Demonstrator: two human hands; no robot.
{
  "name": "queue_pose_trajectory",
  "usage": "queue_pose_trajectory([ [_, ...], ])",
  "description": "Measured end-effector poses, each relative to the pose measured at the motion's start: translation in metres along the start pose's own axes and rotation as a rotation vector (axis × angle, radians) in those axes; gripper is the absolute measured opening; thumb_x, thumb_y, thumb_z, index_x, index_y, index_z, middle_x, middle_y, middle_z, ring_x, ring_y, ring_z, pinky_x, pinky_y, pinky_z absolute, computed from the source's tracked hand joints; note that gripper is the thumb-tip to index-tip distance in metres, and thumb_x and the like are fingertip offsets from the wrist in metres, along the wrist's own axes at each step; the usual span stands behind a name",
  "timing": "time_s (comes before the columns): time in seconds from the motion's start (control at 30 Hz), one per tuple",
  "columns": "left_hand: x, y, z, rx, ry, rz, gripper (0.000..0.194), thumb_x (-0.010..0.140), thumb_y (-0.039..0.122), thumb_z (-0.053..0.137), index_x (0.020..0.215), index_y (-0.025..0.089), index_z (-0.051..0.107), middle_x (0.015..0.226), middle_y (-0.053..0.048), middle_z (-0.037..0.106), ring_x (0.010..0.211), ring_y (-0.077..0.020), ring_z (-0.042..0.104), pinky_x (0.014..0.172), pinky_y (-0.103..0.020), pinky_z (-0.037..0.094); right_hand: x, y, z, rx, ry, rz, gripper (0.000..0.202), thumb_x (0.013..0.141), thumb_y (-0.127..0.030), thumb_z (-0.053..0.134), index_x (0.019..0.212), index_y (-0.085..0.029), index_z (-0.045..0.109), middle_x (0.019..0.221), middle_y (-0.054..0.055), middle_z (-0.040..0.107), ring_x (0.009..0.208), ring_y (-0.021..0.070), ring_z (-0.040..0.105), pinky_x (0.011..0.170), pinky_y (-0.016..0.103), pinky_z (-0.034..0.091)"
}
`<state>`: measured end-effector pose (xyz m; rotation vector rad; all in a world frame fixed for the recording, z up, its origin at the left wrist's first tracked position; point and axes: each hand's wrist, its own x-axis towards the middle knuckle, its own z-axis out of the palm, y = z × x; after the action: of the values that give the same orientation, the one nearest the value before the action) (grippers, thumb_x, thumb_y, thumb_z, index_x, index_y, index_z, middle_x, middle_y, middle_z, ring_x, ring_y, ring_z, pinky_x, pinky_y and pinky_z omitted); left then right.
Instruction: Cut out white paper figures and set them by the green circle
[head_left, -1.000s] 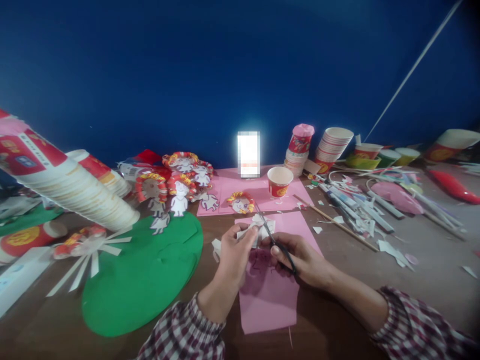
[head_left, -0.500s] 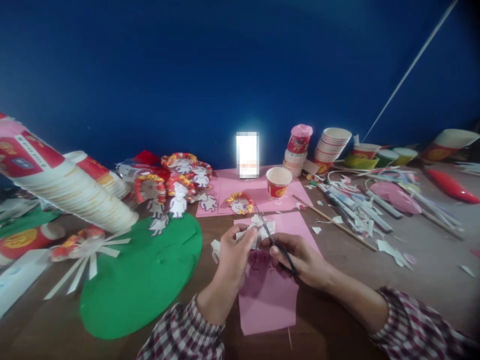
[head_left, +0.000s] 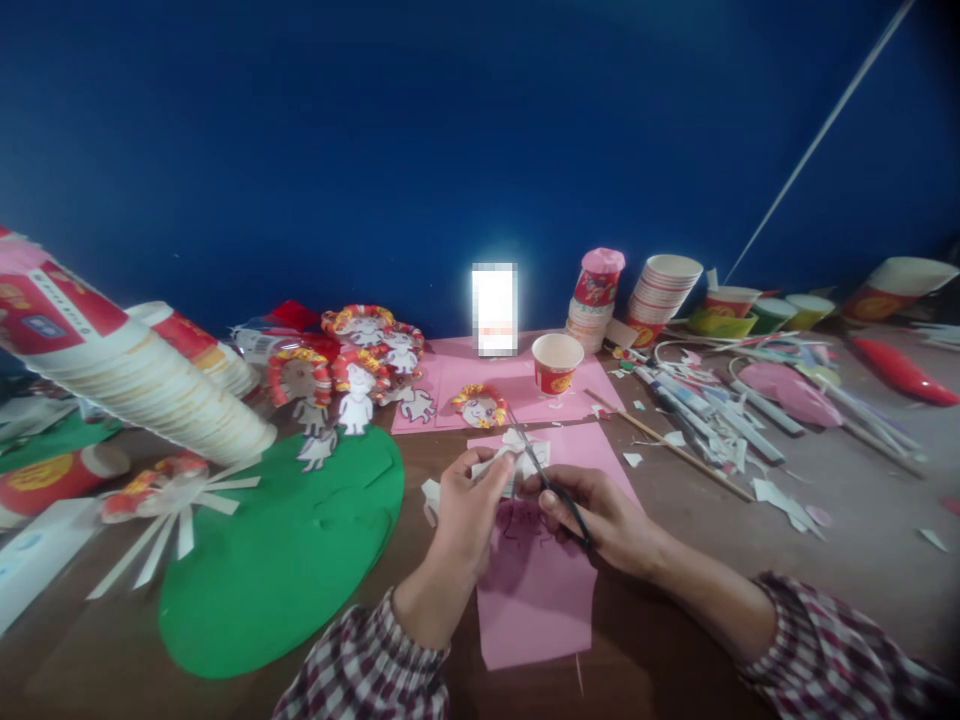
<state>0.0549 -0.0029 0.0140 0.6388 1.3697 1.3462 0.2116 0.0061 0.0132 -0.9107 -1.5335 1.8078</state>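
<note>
My left hand (head_left: 472, 505) pinches a small piece of white paper (head_left: 531, 455), with the thumb on top. In my right hand (head_left: 600, 515) is a pair of scissors (head_left: 568, 508) with dark handles, its blades pointing up and left across the paper. Whether the blades are parted I cannot tell. Beneath both hands lies a pink sheet (head_left: 536, 620) with dark drawn lines, partly shaded by them. Just beyond the hands rests a round paper face (head_left: 480, 406) with a red and yellow rim, and a paper cup (head_left: 558, 365) stands upright near it.
A green paper oval (head_left: 277, 590) lies at left, with white cutout figures (head_left: 356, 400) at its far edge. Stacked cups (head_left: 150, 370) lean at far left; another cup stack (head_left: 664, 300) stands at the back right. A thin stick (head_left: 675, 445), markers and paper scraps are scattered at right.
</note>
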Motion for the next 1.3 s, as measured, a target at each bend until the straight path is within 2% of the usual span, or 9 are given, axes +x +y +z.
queue_pose_trajectory([
  [0.33, 0.001, -0.002, -0.0007, -0.026, -0.008, -0.016, 0.036, 0.06, 0.04, 0.078, 0.078, 0.015, 0.061, 0.059, 0.001, 0.062, 0.05, -0.0109, 0.055, 0.046, -0.022, 0.047, -0.0017, 0.0025, -0.0001, -0.001, 0.004, 0.01, 0.04, 0.087, -0.048, 0.059, 0.105, -0.012, 0.06, 0.061, -0.005, 0.046, 0.049, 0.0055, 0.042, 0.045, 0.018, 0.034],
  [0.67, 0.006, -0.0047, -0.005, -0.002, 0.002, -0.007, 0.041, 0.058, 0.042, 0.08, 0.082, 0.014, 0.062, 0.064, -0.001, 0.064, 0.055, -0.0107, 0.057, 0.053, -0.021, 0.047, 0.0001, 0.0005, -0.0013, -0.034, 0.009, 0.032, 0.042, 0.085, -0.052, 0.06, 0.101, -0.013, 0.06, 0.061, -0.005, 0.045, 0.049, 0.0061, 0.043, 0.045, 0.018, 0.034],
  [1.3, 0.0072, -0.0058, -0.007, 0.035, -0.007, -0.016, 0.041, 0.062, 0.043, 0.077, 0.087, 0.015, 0.061, 0.068, -0.002, 0.066, 0.056, -0.0124, 0.06, 0.053, -0.023, 0.048, -0.0014, -0.0016, -0.0002, -0.043, 0.027, 0.055, 0.049, 0.082, -0.055, 0.062, 0.105, -0.012, 0.061, 0.061, -0.004, 0.048, 0.051, 0.007, 0.044, 0.046, 0.019, 0.035],
])
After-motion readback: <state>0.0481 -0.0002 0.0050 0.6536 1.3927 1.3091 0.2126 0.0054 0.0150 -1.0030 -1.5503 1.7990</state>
